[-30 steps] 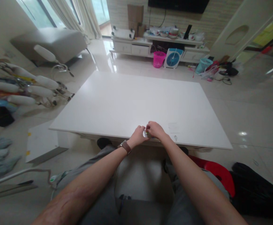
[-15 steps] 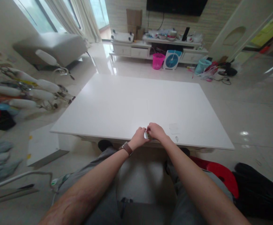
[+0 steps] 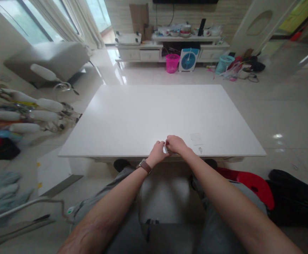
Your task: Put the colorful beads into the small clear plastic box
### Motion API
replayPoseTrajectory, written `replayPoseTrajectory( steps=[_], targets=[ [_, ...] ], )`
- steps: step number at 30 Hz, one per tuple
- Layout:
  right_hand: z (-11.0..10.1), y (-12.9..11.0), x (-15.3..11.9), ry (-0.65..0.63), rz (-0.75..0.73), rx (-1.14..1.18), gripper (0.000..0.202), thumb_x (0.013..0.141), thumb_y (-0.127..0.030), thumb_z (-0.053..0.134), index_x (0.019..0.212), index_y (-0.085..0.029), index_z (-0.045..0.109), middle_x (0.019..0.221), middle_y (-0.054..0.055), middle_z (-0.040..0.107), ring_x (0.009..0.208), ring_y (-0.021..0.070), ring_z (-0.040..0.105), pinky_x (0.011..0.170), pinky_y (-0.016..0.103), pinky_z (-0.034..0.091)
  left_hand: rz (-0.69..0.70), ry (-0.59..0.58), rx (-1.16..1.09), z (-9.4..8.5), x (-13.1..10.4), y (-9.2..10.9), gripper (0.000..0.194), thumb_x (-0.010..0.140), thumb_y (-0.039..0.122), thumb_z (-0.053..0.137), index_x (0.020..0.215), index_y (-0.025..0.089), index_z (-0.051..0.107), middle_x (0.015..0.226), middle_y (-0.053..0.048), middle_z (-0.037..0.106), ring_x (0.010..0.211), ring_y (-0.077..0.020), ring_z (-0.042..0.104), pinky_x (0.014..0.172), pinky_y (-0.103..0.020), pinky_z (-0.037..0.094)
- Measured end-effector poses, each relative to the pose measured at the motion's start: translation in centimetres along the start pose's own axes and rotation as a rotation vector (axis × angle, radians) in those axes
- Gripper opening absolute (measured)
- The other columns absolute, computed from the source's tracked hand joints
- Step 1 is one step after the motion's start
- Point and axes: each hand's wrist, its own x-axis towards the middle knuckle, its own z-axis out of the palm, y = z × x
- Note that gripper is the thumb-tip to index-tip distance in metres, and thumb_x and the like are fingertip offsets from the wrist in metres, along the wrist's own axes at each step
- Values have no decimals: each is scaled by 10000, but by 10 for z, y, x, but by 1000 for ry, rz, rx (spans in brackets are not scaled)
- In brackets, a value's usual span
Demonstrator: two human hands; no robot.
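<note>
My left hand (image 3: pixel 157 153) is closed around the side of a small box-like thing (image 3: pixel 166 149) at the near edge of the white table (image 3: pixel 154 113). Its exact kind is too small to tell, and the fingers hide most of it. From the other side my right hand (image 3: pixel 177 144) has its fingers curled in on the same thing, pinching its top. To the right of my hands lies a thin, clear square sheet (image 3: pixel 197 139). Just below that sheet is a small clear piece (image 3: pixel 200 150), flat on the tabletop.
A red plastic stool (image 3: pixel 254 187) stands at the lower right, beside a black bag (image 3: pixel 294 197). On the floor at the left is a white box (image 3: pixel 53 173). Beyond the table are a pink basket (image 3: pixel 172 63), a box fan (image 3: pixel 189 60) and a low cabinet (image 3: pixel 131 54).
The camera view has tilted and shifted slightly, so the room sits a little differently. Both hands stay at the table edge on the small box-like thing.
</note>
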Motion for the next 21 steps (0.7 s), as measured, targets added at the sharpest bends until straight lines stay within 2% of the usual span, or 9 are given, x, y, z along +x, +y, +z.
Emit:
replayPoseTrajectory(
  steps=[7,21],
  targets=[
    [-6,-1,-3,-19,-26,-11,243,945,-247,571,1003,-175,795,1103,171,755,1018,260,711,856,289,496,-17,-9,-13,-1,0,3,498,690,272,863,1090,177,582,1087,-77,566,999,-238,588,908,-389,514],
    [-5,1,-3,-16,-18,17,224,924,-219,579,987,-187,792,1046,149,766,973,238,715,835,276,495,8,2,2,0,0,2,472,696,264,851,1074,175,582,1057,-66,564,990,-238,585,906,-389,511]
  ],
)
